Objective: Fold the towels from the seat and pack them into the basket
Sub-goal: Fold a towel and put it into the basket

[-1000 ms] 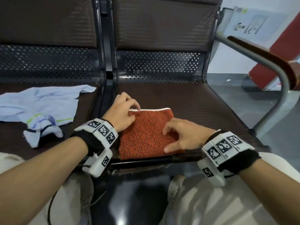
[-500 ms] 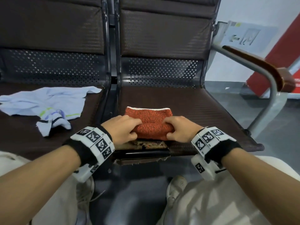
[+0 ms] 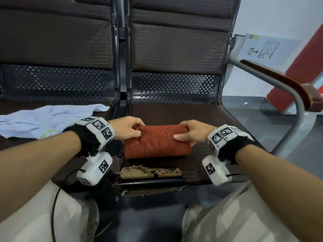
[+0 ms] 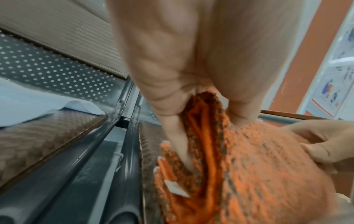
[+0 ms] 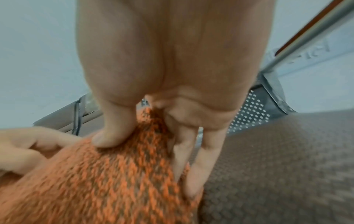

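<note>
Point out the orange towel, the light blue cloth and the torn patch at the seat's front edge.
orange towel (image 3: 157, 142): head view, middle of its folded front face.
light blue cloth (image 3: 43, 119): head view, middle of the crumpled fabric on the left seat.
torn patch (image 3: 150, 172): head view, exposed frayed padding.

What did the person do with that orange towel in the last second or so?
The orange towel, lying flat a second ago under both hands, has been folded smaller and picked up. The left hand and right hand now grip its two ends and hold it above the seat. The pale blue cloth on the neighbouring seat stayed put.
</note>
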`<state>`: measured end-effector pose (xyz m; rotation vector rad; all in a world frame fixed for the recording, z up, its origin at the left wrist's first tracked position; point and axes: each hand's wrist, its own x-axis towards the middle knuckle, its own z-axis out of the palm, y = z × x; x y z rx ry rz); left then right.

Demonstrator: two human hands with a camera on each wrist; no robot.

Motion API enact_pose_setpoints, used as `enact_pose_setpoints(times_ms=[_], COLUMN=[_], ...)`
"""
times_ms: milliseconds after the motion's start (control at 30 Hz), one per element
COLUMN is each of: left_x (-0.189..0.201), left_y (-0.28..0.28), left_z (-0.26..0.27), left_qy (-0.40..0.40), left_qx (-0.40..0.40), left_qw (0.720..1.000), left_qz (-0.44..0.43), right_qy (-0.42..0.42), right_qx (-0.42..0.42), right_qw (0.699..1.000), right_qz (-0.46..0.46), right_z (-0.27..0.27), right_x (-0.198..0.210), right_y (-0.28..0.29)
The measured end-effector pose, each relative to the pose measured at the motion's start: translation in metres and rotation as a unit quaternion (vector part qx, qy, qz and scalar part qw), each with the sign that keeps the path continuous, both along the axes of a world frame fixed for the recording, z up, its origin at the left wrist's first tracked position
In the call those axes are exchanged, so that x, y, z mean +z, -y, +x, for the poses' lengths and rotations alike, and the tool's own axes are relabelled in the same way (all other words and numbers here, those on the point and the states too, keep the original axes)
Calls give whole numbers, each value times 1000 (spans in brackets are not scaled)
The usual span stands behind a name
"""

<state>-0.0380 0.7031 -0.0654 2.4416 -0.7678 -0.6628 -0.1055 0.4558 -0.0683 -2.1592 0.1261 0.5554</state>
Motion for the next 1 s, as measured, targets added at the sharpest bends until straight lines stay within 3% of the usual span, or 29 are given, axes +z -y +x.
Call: enact_pose_setpoints(times_ms=[100,267,433,567,700,800,900,1000], left_x=[-13,-24,-33,-28,-3,16,36,53], left_y=[4,8,8,14,12,14,18,16], left_z=[15,33,38,35,30,24,15,3], left_qy=[-17,58,32,28,24,45,-2,-35], left_qx=[-18,-90,-95,-102,-91,-56,12,46], left_qw=[998,981,973,972,966,980,1000,989], left_qz=[55,163,206,212,240,186,18,-134], right_qy=[-54,-103,-214,-196,-69,21,130,207], right_qx=[-36,-11,9,-31,-66,-85,-91,-61], right_qw=[998,974,956,970,993,995,985,972], right_qz=[1,-199,-201,-140,-75,36,71,95], right_z=[18,47,54,57,63,62,53,34], right_x=[-17,-27,-29,-31,-16,4,30,62], right_y=[-1,4,12,1,-13,-28,-39,-42])
